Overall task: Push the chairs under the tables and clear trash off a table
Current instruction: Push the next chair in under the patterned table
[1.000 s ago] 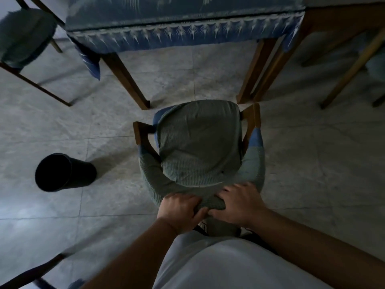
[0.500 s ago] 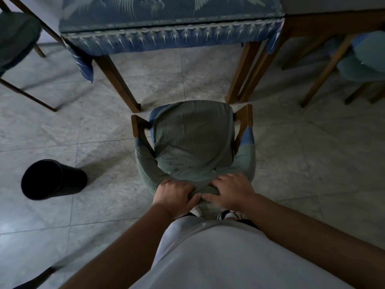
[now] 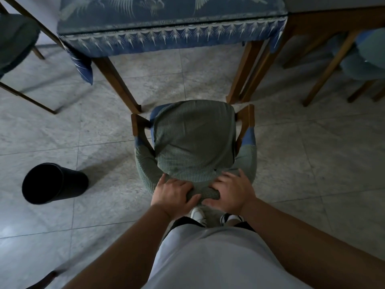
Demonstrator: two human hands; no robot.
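Below the camera, a chair (image 3: 193, 140) stands on the tiled floor (image 3: 312, 159), its seat and curved back covered in grey-green knit fabric, with blue cloth and wooden arm ends showing at both sides. It faces a table (image 3: 173, 24) and sits just short of it, not yet under: the front edge of the seat lies about level with the near table legs, between the left leg (image 3: 116, 84) and the right leg (image 3: 243, 74). A blue cloth with pale feather and bird patterns hangs over the tabletop and down its near edge.

Both hands clamp the top of the chair back, side by side and nearly touching. The left hand (image 3: 174, 195) grips with fingers curled over the padded rail and thumb pointing inward along it. The right hand (image 3: 231, 192) holds the rail just beside it, fingers spread over the top and thumb tucked beneath. Bare forearms run back from them toward a white shirt (image 3: 218, 259), and the toes of two white shoes (image 3: 199, 214) show under the chair back.

On the floor to the left, well apart from the chair, a black bin (image 3: 52, 183) lies on its side, mouth toward the camera. A second table (image 3: 333, 19) butts against the first on the right, with another green-seated chair (image 3: 366, 57) pushed partly beneath it. At far left part of a dark green chair (image 3: 14, 38) with thin legs is visible.
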